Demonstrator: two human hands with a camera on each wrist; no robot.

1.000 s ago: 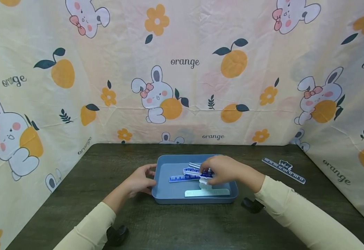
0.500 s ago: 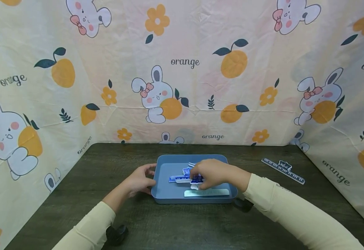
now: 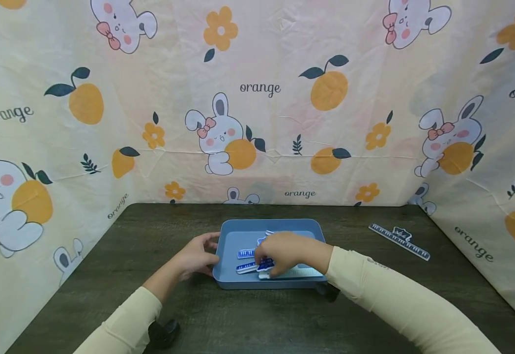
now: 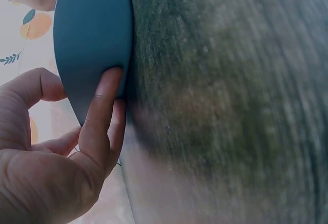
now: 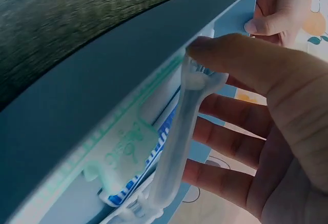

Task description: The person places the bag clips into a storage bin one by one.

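Observation:
Low in the blue tray [image 3: 275, 284], my right hand [image 3: 281, 250] pinches a piano-key-print clip [image 3: 246, 268] between thumb and fingers. The right wrist view shows the pale, see-through back of this clip [image 5: 177, 142]. Just beside it a mint-green clip [image 5: 120, 149] lies along the tray's near wall. Another blue piano-key clip [image 3: 245, 253] lies behind, partly covered by the hand. My left hand [image 3: 195, 255] holds the tray's left end, thumb and fingers bent against its wall [image 4: 92, 34].
On the dark wooden table, right of the tray, lies a dark blue-and-white keyboard-print clip [image 3: 400, 241]. A cloth with rabbits and oranges [image 3: 284, 123] hangs behind the table and along both sides.
My right hand has moved left and toward the near side of the tray, bringing the blue clip from the pile down beside the mint-green one. The left hand stays on the tray.

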